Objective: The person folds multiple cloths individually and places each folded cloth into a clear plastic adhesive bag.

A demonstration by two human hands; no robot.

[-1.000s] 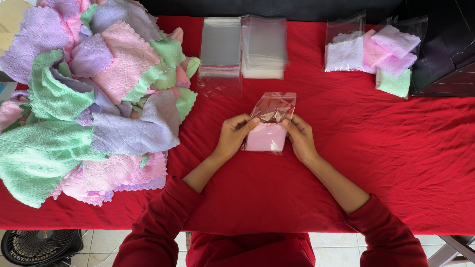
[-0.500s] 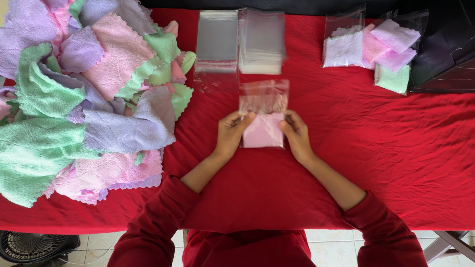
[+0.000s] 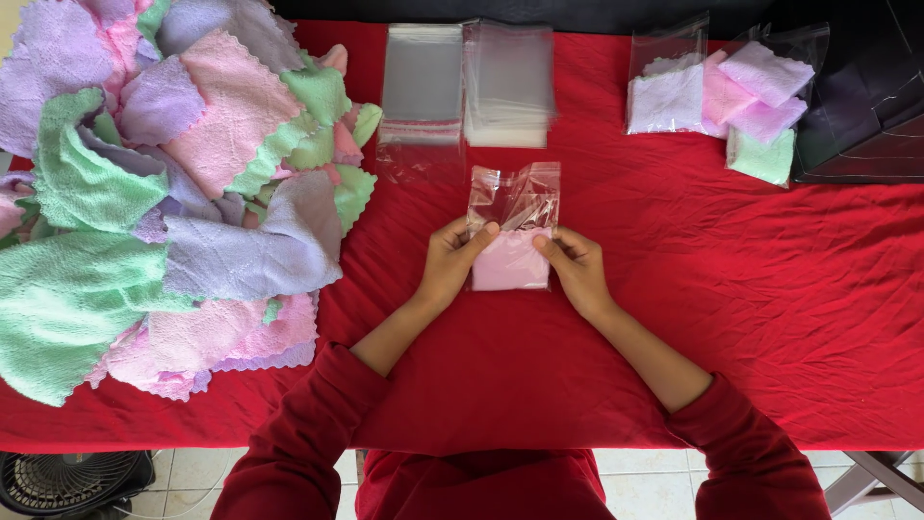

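A clear plastic bag (image 3: 514,204) with a folded pink cloth (image 3: 508,262) inside lies on the red tablecloth (image 3: 751,289) at the middle. My left hand (image 3: 452,258) pinches the bag's left edge with thumb on top. My right hand (image 3: 576,270) pinches its right edge. The empty top part of the bag sticks up, crumpled, above my fingers.
A big heap of pink, green and lilac cloths (image 3: 164,193) fills the left side. Two stacks of clear bags (image 3: 467,82) lie at the back centre. Bagged cloths (image 3: 717,101) sit at the back right beside a dark box (image 3: 866,125). A fan (image 3: 67,481) stands on the floor.
The bag's open top has crumpled and bent over, and my thumbs have moved inward onto the top edge of the pink cloth.
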